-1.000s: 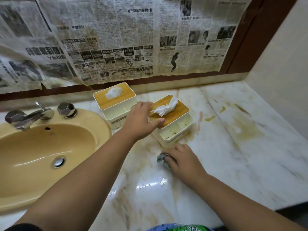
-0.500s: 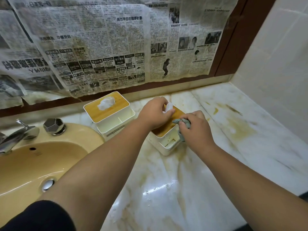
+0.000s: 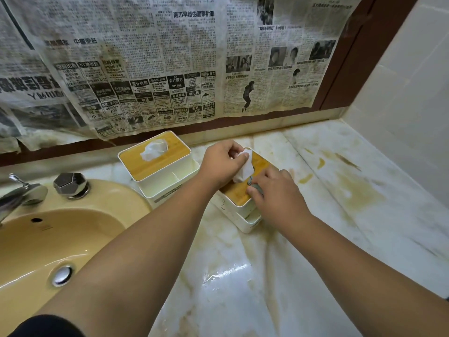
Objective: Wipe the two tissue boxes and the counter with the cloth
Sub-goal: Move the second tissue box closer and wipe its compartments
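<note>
Two white tissue boxes with wooden lids stand on the stained marble counter [image 3: 267,276]. The left box [image 3: 158,166] stands near the sink with a tissue poking from its lid. On the right box [image 3: 237,195], my left hand [image 3: 222,164] pinches the white tissue [image 3: 244,167] and holds it up and aside. My right hand [image 3: 277,193] grips a small grey cloth [image 3: 255,187] and presses it on that box's wooden lid. Most of the cloth is hidden under my fingers.
A yellow sink [image 3: 56,242] with a chrome tap [image 3: 21,193] and knob [image 3: 70,184] fills the left. Newspaper [image 3: 170,64] covers the back wall. A tiled wall [image 3: 408,105] closes the right side. Brown stains [image 3: 352,190] mark the counter at right.
My right hand lifted the cloth off the counter onto the right box's lid. My left hand shifted from resting on the lid to pinching the tissue. The view moved closer.
</note>
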